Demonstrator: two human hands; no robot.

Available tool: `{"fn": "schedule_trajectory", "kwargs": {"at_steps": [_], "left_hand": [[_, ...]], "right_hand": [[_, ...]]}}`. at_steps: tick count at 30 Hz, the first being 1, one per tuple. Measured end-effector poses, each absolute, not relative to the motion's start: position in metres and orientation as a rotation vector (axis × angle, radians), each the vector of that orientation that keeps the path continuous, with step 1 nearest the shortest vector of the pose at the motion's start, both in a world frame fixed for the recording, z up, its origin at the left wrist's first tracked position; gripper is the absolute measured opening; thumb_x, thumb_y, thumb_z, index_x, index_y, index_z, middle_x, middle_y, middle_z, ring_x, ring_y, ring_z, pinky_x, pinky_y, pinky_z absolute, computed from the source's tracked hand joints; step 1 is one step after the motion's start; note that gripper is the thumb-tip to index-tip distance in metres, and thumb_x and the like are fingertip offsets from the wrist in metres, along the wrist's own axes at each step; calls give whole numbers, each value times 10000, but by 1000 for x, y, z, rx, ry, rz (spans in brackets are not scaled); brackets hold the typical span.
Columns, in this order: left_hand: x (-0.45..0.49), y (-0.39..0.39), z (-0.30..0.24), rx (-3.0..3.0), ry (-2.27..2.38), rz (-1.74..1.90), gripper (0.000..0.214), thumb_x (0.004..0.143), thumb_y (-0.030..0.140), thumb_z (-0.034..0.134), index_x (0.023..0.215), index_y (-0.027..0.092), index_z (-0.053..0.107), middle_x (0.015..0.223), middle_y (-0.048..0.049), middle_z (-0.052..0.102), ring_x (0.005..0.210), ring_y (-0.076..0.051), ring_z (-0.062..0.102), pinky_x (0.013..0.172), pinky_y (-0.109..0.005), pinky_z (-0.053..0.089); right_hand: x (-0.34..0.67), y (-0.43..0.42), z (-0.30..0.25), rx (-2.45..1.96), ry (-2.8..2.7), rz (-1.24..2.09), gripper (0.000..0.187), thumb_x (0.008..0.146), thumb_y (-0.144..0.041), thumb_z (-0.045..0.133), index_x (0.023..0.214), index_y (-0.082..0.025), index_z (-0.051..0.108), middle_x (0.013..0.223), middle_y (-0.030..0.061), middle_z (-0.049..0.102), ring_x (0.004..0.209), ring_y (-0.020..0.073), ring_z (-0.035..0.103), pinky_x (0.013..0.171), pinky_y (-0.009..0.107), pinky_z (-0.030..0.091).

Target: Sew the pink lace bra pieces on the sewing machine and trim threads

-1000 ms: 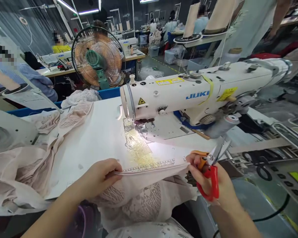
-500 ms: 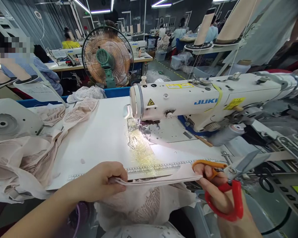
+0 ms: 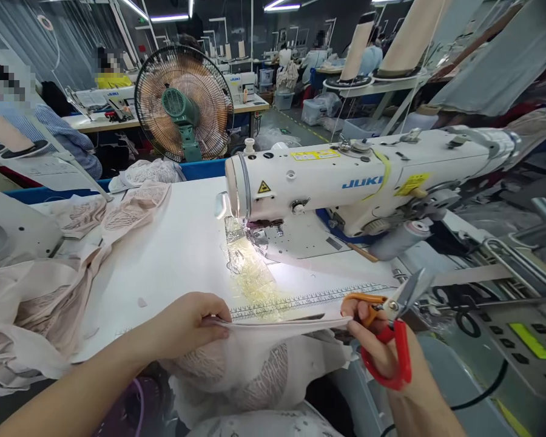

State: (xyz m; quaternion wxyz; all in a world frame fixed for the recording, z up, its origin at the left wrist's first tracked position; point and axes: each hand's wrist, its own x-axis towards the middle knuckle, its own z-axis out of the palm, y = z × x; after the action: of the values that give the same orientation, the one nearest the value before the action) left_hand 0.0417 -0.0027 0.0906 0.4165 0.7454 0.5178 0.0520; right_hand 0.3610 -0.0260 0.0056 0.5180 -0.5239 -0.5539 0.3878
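My left hand (image 3: pixel 193 331) pinches the upper edge of a pale pink lace bra (image 3: pixel 273 370) at the table's front edge. Between both hands that edge is stretched nearly straight, and the lace cups hang below it. My right hand (image 3: pixel 377 340) has scissors (image 3: pixel 400 355) with one red and one orange handle looped over the fingers, blades pointing up and away to the right. Its thumb and fingertips also grip the right end of the bra's edge. Just behind the fabric lies a measuring scale (image 3: pixel 309 298) along the table.
A white JUKI sewing machine (image 3: pixel 318 179) stands beyond my hands, its lamp lighting yellowish tape (image 3: pixel 252 273) on the table. More lace bras (image 3: pixel 31 303) are heaped at left. A fan (image 3: pixel 184 103) stands behind. At right are a control panel (image 3: pixel 528 346) and a plastic bin (image 3: pixel 455 376).
The view has shifted, so most things sit further left. My right hand and the scissors have tilted slightly, blades more upright. Both hands keep hold of the bra's edge.
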Motion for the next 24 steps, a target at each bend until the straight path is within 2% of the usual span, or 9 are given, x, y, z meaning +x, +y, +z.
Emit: {"fn": "schedule_trajectory", "kwargs": {"at_steps": [4, 9, 12, 17, 24], "left_hand": [[44, 0, 87, 1989, 1312, 97, 126, 770, 312, 551, 754, 212, 626, 731, 4, 617, 643, -150, 557, 580, -233, 403], [44, 1, 85, 2079, 1275, 94, 115, 800, 292, 527, 756, 224, 609, 706, 20, 604, 658, -148, 565, 648, -250, 421], [45, 0, 83, 2048, 1342, 112, 129, 800, 293, 505, 807, 228, 616, 740, 12, 618, 648, -151, 560, 595, -242, 414], [45, -2, 82, 2004, 1476, 113, 165, 791, 342, 500, 794, 221, 613, 671, 8, 579, 590, -158, 520, 522, -242, 385], [48, -5, 86, 1978, 1431, 182, 128, 774, 327, 500, 734, 226, 567, 636, 24, 552, 570, -149, 500, 522, -247, 388]], "right_hand": [[362, -25, 5, -1255, -1300, 924, 193, 754, -278, 624, 697, -226, 447, 716, 40, 512, 672, 206, 516, 596, 341, 464], [362, -22, 3, -1267, -1286, 916, 174, 747, -256, 619, 705, -230, 452, 728, 44, 523, 680, 204, 516, 587, 337, 459], [365, -22, 3, -1276, -1293, 886, 151, 764, -243, 596, 706, -232, 457, 737, 46, 528, 681, 200, 518, 581, 329, 456], [368, -25, 6, -1257, -1336, 875, 177, 756, -204, 603, 705, -233, 436, 736, 41, 536, 657, 191, 510, 566, 320, 438], [365, -17, 11, -1236, -1267, 882, 227, 752, -289, 650, 707, -232, 434, 742, 23, 554, 677, 178, 543, 588, 292, 448]]}}
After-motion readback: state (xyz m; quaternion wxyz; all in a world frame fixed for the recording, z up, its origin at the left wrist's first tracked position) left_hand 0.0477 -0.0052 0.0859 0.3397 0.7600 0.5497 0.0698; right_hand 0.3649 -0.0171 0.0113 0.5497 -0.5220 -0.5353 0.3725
